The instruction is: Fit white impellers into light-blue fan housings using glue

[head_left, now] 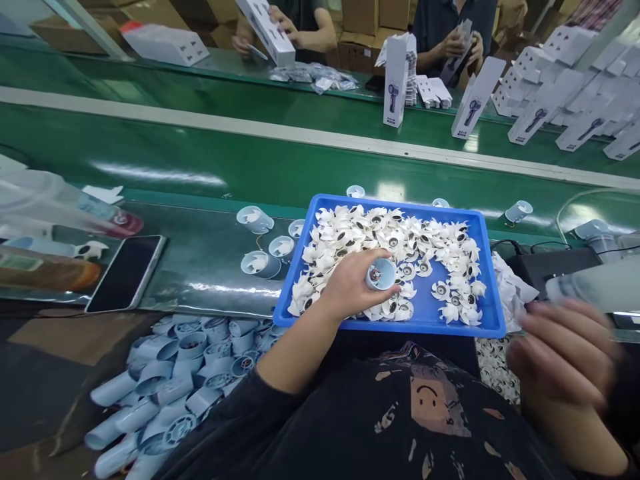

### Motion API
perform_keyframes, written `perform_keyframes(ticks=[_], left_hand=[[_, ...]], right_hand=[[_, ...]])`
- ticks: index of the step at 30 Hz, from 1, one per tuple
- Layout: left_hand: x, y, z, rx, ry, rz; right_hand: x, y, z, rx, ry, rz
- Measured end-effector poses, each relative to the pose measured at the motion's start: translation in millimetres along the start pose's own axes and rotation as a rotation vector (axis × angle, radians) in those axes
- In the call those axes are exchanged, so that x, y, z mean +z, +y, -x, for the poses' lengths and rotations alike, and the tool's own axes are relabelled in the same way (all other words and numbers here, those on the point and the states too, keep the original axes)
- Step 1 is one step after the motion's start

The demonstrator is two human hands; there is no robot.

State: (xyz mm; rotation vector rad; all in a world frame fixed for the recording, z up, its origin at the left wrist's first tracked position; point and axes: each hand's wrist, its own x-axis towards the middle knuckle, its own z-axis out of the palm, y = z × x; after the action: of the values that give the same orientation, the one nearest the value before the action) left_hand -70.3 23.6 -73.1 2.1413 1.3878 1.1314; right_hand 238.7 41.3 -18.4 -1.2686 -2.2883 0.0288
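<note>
My left hand (353,283) is wrapped round a light blue cylindrical housing (382,274), its open end facing up with small parts visible inside. It is above a blue tray (425,300) holding many white fan impellers (350,230). Off the tray's right side, my right hand (563,353) is smeared by motion. Its fingers look curled, and whether they hold anything cannot be made out. A blurred pale cylindrical object (590,288) appears just above that hand.
Several housings (257,265) stand left of the tray, near a phone (127,273) and bottles. Many more housings (193,373) are heaped below the table's left edge. Across the green conveyor (200,153), two people handle white boxes; upright boxes (395,83) stand there.
</note>
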Motion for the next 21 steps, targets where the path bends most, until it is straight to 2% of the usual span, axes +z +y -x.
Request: perform_keyframes(ticks=[2,6,8,11,14,17,19,21], left_hand=[[1.5,0.8,-1.0,0.008,-0.026,-0.014],[5.1,0.6,-2.8,-0.005,-0.066,-0.02],[6.5,0.8,-3.8,-0.017,-0.08,-0.016],[6.8,1.7,-5.0,-0.054,-0.061,0.012],[5.3,2.6,-4.4,-0.117,0.005,0.06],[4.0,2.8,-2.3,-0.173,0.052,0.124],[3.6,4.0,-1.0,-0.146,0.068,0.146],[3.1,8.0,-0.4,-0.053,0.056,0.129]], right_hand=[[19.1,-2.0,-12.8,0.045,-0.158,0.141],[58.5,9.8,-50.2,0.206,-0.381,0.339],[72.6,15.7,-65.5,0.289,-0.458,0.407],[81.2,16.4,-77.2,0.382,-0.498,0.421],[75.0,10.1,-76.3,0.432,-0.455,0.321],[60.3,-0.7,-63.6,0.451,-0.363,0.094],[51.3,-11.1,-49.6,0.439,-0.334,-0.146],[46.1,-23.4,-34.1,0.413,-0.339,-0.404]])
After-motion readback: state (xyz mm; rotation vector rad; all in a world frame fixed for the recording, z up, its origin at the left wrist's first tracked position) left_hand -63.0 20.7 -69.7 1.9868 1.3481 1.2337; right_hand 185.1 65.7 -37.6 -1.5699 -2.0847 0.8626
